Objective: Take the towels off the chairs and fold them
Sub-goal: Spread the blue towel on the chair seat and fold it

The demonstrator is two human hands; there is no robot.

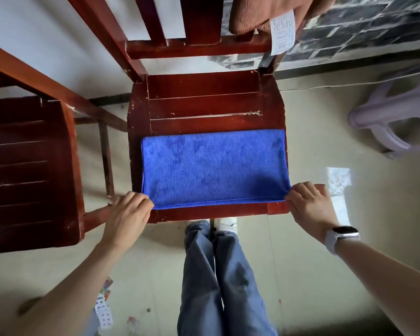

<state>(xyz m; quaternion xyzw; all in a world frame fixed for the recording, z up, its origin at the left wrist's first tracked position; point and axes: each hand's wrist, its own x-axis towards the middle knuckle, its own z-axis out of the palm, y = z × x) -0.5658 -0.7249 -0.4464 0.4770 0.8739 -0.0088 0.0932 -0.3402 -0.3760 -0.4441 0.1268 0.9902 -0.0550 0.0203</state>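
A blue towel [214,166] lies flat as a wide rectangle on the front half of a red-brown wooden chair's seat [204,103]. My left hand [129,212] pinches the towel's near left corner at the seat's front edge. My right hand [308,204], with a watch on its wrist, pinches the near right corner. A brown towel [257,13] with a white label hangs over the top right of this chair's backrest.
A second wooden chair [27,166] stands close on the left. A pale plastic stool [395,117] is on the floor at the right. My legs and white shoes are below the seat's front edge. Playing cards [104,309] lie scattered on the floor at lower left.
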